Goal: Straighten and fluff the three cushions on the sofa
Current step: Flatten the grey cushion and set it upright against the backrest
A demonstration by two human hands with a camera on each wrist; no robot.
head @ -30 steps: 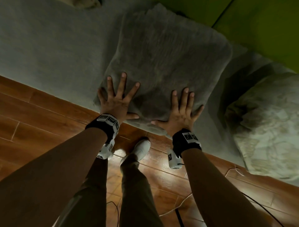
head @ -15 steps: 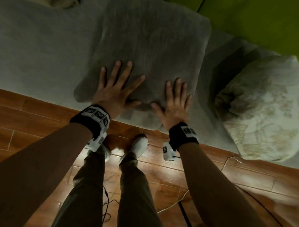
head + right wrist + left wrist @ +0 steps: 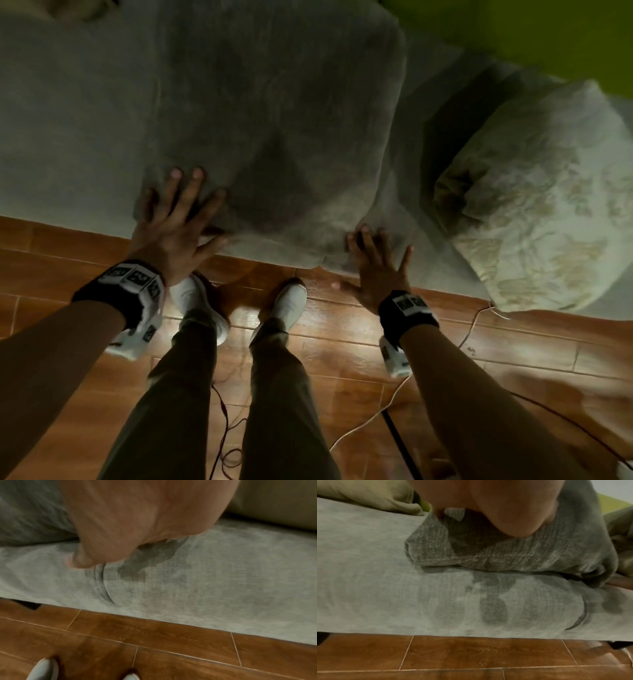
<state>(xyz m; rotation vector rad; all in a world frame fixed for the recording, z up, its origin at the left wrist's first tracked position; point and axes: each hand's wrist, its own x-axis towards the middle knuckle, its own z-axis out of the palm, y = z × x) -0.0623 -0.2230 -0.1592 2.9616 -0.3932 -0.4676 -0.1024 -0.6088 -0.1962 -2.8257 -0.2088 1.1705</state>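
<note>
Grey cushion (image 3: 274, 137) lay flat on sofa (image 3: 68, 120), middle of frame. Left hand (image 3: 174, 226) pressed down, fingers spread. Right hand (image 3: 376, 263) at lower corner, fingers spread. Step: fluffing. Next: probably stand cushion up.

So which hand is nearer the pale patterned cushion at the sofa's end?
The right hand. It lies at the near right corner of the grey cushion, beside the patterned cushion but apart from it. The left hand presses the grey cushion's far corner.
</note>
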